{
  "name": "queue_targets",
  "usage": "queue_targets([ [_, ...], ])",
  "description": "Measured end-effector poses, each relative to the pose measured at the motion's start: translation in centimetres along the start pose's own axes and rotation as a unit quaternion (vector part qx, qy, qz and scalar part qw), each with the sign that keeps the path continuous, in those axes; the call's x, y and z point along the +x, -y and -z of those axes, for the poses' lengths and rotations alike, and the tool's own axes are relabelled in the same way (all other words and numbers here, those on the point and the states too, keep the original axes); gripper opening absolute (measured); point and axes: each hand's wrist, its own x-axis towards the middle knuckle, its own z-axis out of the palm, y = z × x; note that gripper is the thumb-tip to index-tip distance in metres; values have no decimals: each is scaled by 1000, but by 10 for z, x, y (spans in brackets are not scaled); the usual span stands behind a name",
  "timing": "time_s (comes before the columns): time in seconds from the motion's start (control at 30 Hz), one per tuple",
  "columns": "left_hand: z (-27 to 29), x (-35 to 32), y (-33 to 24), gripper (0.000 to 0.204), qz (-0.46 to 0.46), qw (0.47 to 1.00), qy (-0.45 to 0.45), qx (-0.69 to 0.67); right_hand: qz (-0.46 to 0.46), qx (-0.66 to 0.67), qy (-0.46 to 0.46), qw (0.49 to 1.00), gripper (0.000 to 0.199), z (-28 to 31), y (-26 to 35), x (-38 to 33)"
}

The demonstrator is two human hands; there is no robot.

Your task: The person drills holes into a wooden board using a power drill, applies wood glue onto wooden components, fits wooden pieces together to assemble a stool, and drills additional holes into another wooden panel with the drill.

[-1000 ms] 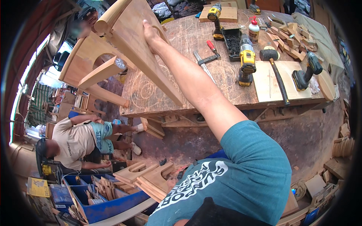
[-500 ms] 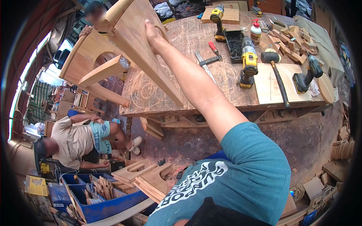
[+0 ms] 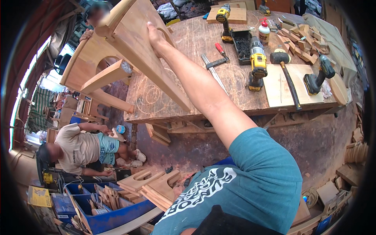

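My right arm reaches across the bench to a pale wooden furniture frame (image 3: 137, 47) with curved, cut-out panels. My right hand (image 3: 156, 37) grips its near panel beside the cut-out, thumb along the face; the other fingers are mostly hidden. The frame tilts at the bench's left end, one long leg pointing down toward the bench edge. Another person's hand (image 3: 86, 34) holds its far panel at the upper left. Low in view, a bit of my left hand (image 3: 178, 190) shows at the edge of stacked cut-out wooden boards (image 3: 158, 188). My shirt hides most of it, fingers included.
On the bench (image 3: 188, 51) are a yellow drill (image 3: 258, 64), a bar clamp (image 3: 217, 62), a black screw tray (image 3: 241, 43), a glue bottle (image 3: 264, 34), a mallet (image 3: 290, 84) and wood blocks (image 3: 301, 43). A person (image 3: 78, 147) sits left, near a blue crate (image 3: 105, 221).
My right hand and the near panel have shifted slightly left and keep their contact. The seated person's arms and legs have moved, and a light-blue round thing shows more fully beside them.
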Motion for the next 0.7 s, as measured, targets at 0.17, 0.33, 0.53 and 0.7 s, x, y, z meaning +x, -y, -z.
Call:
queue_targets([
  [0.17, -3, 1, -7, 36, 6, 1000, -3, -13, 8, -7, -8, 1000, 91, 0, -3, 0],
  [0.33, -2, 10, 20, 37, -72, 997, -1, 4, 6, -1, 3, 1000, 87, -6, -4, 6],
  [0.53, -10, 18, 22, 37, 2, 1000, 4, 3, 7, -8, 7, 1000, 93, -1, -3, 3],
  [0.7, -8, 20, 34, 40, -52, 998, -5, 46, 5, -5, 19, 1000, 88, -8, 3, -6],
])
